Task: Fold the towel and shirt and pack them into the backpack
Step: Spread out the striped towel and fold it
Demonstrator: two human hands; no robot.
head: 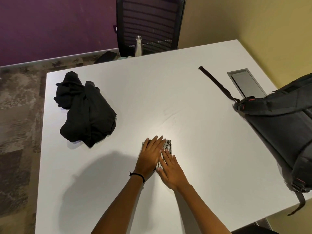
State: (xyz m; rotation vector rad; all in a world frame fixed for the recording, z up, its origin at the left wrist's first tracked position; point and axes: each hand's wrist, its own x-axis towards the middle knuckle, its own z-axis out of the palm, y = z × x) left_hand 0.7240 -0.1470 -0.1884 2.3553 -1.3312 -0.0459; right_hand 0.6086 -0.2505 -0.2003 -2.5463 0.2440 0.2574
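A smooth white table (185, 98) fills a room with a purple wall (50, 22), a yellow wall (253, 19) and mottled carpet (16, 115). A black fabric backpack (278, 125) lies along the table's right edge. A crumpled black shirt (87, 112) sits well apart at the left, with bare tabletop between them. Near the front edge, the left hand (150, 156) and right hand (170, 169) press flat, fingers straight, on a small folded checked towel (168, 146), gripping nothing.
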